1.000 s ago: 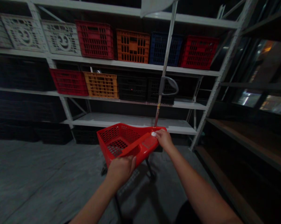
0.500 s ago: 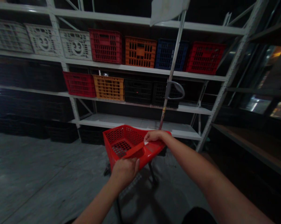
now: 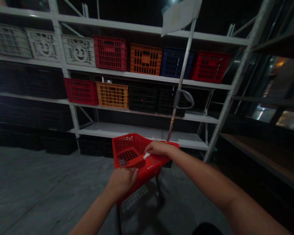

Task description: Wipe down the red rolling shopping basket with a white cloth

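The red shopping cart [image 3: 133, 183] stands at six o'clock in the view, just in front of the white shelf rack [image 3: 147, 129]. The left hand [image 3: 122, 179], at seven o'clock, is curled over the cart's near edge, with its thumb on the side close to the person. The right hand [image 3: 159, 148], at five o'clock, reaches over the wide red top panel [image 3: 150, 168]. Its fingers are pinched together on a small white scrap [image 3: 146, 156]. The scrap looks like paper or cloth; I cannot tell which. It is by the long slot in the panel and seems to touch the red plastic.

To do this bit well, the left hand should hold on tight, because the cart may have wheels and could roll off if pushed. The right hand should lay the scrap flat and press softly and evenly, so it does not bunch up or rip. Small, slow strokes along the panel look best. The scrap should stay away from the open basket at ten o'clock from it, or it might drop in.

The right arm should mind the tall pole [image 3: 184, 67], which rises toward one o'clock from the panel's far end. A bump could shake its gray loop handle [image 3: 192, 101].
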`<state>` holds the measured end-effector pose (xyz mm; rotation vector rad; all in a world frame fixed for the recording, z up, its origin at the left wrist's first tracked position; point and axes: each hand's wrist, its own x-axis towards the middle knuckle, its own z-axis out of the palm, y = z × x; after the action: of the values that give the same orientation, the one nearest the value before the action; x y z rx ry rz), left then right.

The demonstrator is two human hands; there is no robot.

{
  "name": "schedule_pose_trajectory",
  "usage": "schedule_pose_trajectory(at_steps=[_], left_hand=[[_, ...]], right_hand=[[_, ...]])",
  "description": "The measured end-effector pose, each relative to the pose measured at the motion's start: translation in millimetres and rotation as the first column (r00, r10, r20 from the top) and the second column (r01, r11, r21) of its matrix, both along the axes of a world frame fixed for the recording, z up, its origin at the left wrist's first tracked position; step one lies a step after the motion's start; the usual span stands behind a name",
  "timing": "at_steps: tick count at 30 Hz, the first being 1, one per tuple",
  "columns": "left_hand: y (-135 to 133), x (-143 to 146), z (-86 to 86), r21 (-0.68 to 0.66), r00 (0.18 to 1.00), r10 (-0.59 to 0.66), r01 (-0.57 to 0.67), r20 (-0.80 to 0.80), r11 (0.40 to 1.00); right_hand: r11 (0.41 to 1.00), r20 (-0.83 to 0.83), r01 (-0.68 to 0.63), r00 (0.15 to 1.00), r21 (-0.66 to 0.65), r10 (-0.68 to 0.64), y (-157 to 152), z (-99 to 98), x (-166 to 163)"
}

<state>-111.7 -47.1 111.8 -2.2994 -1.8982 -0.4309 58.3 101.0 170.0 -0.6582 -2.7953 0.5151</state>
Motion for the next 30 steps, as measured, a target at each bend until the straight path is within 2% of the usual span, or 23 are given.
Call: schedule_pose_trajectory(at_steps=[2,4,7,11,13,15,18,20,22,25,27,30], left_hand=[[2.1,-2.1,-0.1,-0.009,0.999,0.047,-0.047,-0.014,0.999],[3.9,-5.0,-0.6,0.002,0.997,0.078,-0.078,-0.026,0.997],[6.9,-12.2,-0.5,0.026,0.998,0.061,-0.061,-0.030,0.998],[12.8,-26.5,1.5,0.013,0.999,0.026,-0.025,-0.036,1.000],[16.0,-34.1,3.1,0.000,0.999,0.008,-0.008,-0.034,1.000],[18.0,-39.7,5.1,-0.009,1.000,-0.017,0.016,-0.018,1.000],[18.0,-38.0,9.2,0.047,0.999,-0.009,0.011,-0.041,0.999],[17.4,-27.2,11.6,0.120,0.996,0.058,-0.049,-0.072,0.992],[18.4,-11.0,12.3,0.160,0.986,0.152,-0.140,-0.062,0.977],[24.5,8.5,8.7,0.169,0.948,0.318,-0.309,-0.027,0.936],[29.6,10.2,4.3,0.207,0.915,0.401,-0.386,-0.036,0.899],[35.1,-2.2,-1.5,0.270,0.912,0.404,-0.373,-0.068,0.888]], right_hand=[[0.996,0.022,0.091,0.996,0.012,-0.091,9.9,1.6,16.9],[0.988,-0.030,0.154,0.988,0.018,-0.153,15.1,0.1,35.2],[0.959,-0.139,0.277,0.954,0.057,-0.267,14.1,-6.2,64.3],[0.902,-0.162,0.409,0.908,0.142,-0.386,5.4,-19.5,96.6],[0.856,-0.223,0.477,0.873,0.202,-0.434,-0.1,-29.2,103.4],[0.784,-0.320,0.572,0.810,0.243,-0.492,-7.3,-41.4,101.4],[0.716,-0.491,0.673,0.695,0.187,-0.525,-24.3,-62.1,83.5],[0.711,-0.604,0.695,0.615,0.111,-0.506,-39.9,-74.6,65.0],[0.737,-0.686,0.673,0.566,0.064,-0.457,-56.5,-83.7,45.4],[0.811,-0.713,0.576,0.612,0.103,-0.344,-74.5,-90.9,24.4],[0.835,-0.693,0.531,0.656,0.144,-0.298,-77.0,-93.2,23.2],[0.784,-0.693,0.607,0.622,0.133,-0.364,-66.1,-95.3,44.8]])
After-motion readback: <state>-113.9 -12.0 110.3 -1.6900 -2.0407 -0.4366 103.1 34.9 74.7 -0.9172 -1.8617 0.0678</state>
